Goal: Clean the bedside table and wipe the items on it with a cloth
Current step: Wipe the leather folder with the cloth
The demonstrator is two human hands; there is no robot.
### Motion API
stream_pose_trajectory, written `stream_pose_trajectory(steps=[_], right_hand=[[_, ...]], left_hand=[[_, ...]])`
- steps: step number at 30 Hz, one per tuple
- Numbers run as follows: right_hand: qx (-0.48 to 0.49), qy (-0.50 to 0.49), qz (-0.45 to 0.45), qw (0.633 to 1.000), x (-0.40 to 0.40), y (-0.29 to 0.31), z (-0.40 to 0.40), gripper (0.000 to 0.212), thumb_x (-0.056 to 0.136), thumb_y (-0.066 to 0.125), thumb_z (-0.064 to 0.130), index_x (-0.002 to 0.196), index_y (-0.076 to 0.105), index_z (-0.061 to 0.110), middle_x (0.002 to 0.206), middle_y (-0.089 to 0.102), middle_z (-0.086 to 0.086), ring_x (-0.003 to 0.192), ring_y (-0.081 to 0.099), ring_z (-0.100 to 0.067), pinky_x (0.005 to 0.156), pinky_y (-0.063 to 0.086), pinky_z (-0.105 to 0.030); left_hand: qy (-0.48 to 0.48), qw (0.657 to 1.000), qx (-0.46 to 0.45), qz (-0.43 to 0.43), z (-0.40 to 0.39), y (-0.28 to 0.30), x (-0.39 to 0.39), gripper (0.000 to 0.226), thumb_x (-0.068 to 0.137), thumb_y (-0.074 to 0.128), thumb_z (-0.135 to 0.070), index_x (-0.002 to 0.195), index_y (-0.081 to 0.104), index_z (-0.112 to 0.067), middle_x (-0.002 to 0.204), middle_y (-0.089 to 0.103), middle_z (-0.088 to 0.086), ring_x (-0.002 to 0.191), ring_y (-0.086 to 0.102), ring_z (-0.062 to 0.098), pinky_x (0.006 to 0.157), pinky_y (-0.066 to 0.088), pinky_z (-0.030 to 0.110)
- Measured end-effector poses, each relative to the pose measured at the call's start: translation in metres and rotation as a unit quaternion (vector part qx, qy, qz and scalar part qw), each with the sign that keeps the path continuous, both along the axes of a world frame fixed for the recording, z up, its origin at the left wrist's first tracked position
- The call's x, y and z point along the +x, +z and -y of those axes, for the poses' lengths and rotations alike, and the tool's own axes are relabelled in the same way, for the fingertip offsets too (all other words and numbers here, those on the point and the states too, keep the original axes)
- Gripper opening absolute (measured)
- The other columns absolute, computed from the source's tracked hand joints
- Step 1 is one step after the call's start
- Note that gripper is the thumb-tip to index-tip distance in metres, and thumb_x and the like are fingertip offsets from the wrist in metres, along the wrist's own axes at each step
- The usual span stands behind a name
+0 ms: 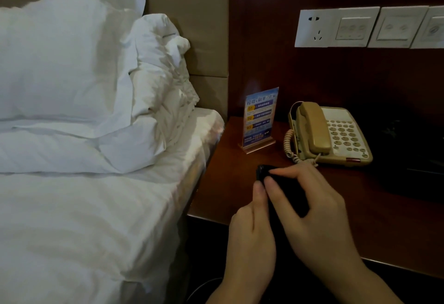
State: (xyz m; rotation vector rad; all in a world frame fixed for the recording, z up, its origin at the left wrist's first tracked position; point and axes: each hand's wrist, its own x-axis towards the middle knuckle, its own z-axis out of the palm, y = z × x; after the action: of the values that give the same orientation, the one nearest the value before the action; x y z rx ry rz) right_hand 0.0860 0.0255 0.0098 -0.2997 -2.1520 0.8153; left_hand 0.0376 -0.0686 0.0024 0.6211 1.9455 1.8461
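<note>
Black slim rectangular object (283,190) gripped by both hands, left (252,236) & right (322,214), over glossy wood bedside table (223,190).

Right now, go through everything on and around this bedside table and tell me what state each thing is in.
Black object: gripped by both hands over the table's front part; too dark to identify.
Left hand: fingers curled on the black object.
Right hand: fingers curled over it.
Phone: handset on its cradle, cord coiled at its left.
Sign stand: upright, left of the phone.
Bedside table: dark wood, glossy.
Pillows: propped against the headboard.
</note>
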Motion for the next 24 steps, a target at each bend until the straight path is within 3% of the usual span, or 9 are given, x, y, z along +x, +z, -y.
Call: stream_pose_trajectory(steps=[2,5,8,10,14,16,20,24], right_hand=[[-0.008,-0.024,0.001,1.000,-0.001,0.003,-0.010,0.008,0.092,0.063,0.037,0.099,0.061,0.035,0.095,0.058,0.024,0.095,0.059,0.004,0.073,0.044,-0.010],[-0.057,-0.085,0.009,0.995,-0.001,0.002,-0.034,0.011,0.090,0.065,0.035,0.100,0.062,0.032,0.096,0.058,0.025,0.098,0.056,0.008,0.072,0.041,-0.009],[-0.055,-0.112,0.009,0.992,0.000,-0.002,-0.036,0.010,0.091,0.064,0.034,0.100,0.062,0.032,0.096,0.057,0.025,0.098,0.054,0.010,0.073,0.037,-0.008],[-0.035,-0.075,-0.002,0.997,0.000,-0.002,-0.021,0.008,0.092,0.064,0.035,0.100,0.061,0.034,0.096,0.058,0.024,0.097,0.056,0.007,0.075,0.040,-0.010],[0.030,-0.011,-0.005,0.999,-0.001,0.001,-0.006,0.012,0.093,0.062,0.036,0.104,0.062,0.030,0.099,0.057,0.024,0.098,0.058,0.000,0.079,0.043,-0.011],[0.013,-0.041,-0.003,0.999,-0.002,0.001,-0.019,0.011,0.094,0.063,0.036,0.104,0.062,0.030,0.099,0.057,0.024,0.099,0.056,0.004,0.080,0.043,-0.012],[-0.045,-0.122,0.010,0.991,-0.001,-0.002,-0.042,0.015,0.091,0.062,0.037,0.104,0.064,0.030,0.100,0.058,0.021,0.099,0.055,0.002,0.084,0.050,-0.027],[0.007,-0.062,0.019,0.998,0.002,-0.007,-0.014,0.011,0.092,0.064,0.035,0.102,0.064,0.029,0.097,0.058,0.020,0.098,0.055,0.003,0.084,0.044,-0.015]], left_hand=[[-0.003,0.999,0.034,0.028,-0.001,-0.002,-0.003,0.048,0.104,0.038,-0.044,0.078,0.077,-0.036,0.083,0.077,-0.018,0.081,0.070,-0.006,0.069,0.050,0.009],[-0.003,0.997,0.051,0.050,0.001,-0.002,-0.009,0.056,0.100,0.036,-0.052,0.089,0.078,-0.017,0.089,0.078,0.003,0.086,0.074,0.014,0.076,0.056,0.028],[-0.007,0.999,0.028,0.033,0.001,-0.003,-0.009,0.058,0.100,0.034,-0.054,0.088,0.078,-0.017,0.087,0.078,0.003,0.085,0.074,0.014,0.080,0.057,0.030],[-0.003,1.000,0.011,0.008,0.000,-0.002,-0.005,0.057,0.101,0.033,-0.054,0.087,0.077,-0.020,0.086,0.078,0.000,0.084,0.073,0.011,0.081,0.058,0.032],[0.004,1.000,0.014,-0.003,-0.001,0.000,-0.003,0.050,0.103,0.035,-0.047,0.082,0.076,-0.027,0.082,0.078,-0.011,0.079,0.072,-0.001,0.070,0.052,0.013],[0.005,0.999,0.031,0.021,0.001,0.003,-0.006,0.051,0.104,0.038,-0.043,0.078,0.077,-0.023,0.079,0.078,-0.007,0.075,0.073,0.002,0.063,0.051,0.011],[0.028,0.995,0.063,0.073,0.002,0.005,-0.011,0.052,0.104,0.036,-0.040,0.084,0.078,-0.016,0.080,0.079,-0.002,0.075,0.074,0.004,0.060,0.050,0.010],[0.056,0.994,0.061,0.073,0.000,0.004,-0.007,0.051,0.104,0.037,-0.040,0.084,0.077,-0.015,0.077,0.078,-0.005,0.072,0.073,0.002,0.058,0.048,0.009]])
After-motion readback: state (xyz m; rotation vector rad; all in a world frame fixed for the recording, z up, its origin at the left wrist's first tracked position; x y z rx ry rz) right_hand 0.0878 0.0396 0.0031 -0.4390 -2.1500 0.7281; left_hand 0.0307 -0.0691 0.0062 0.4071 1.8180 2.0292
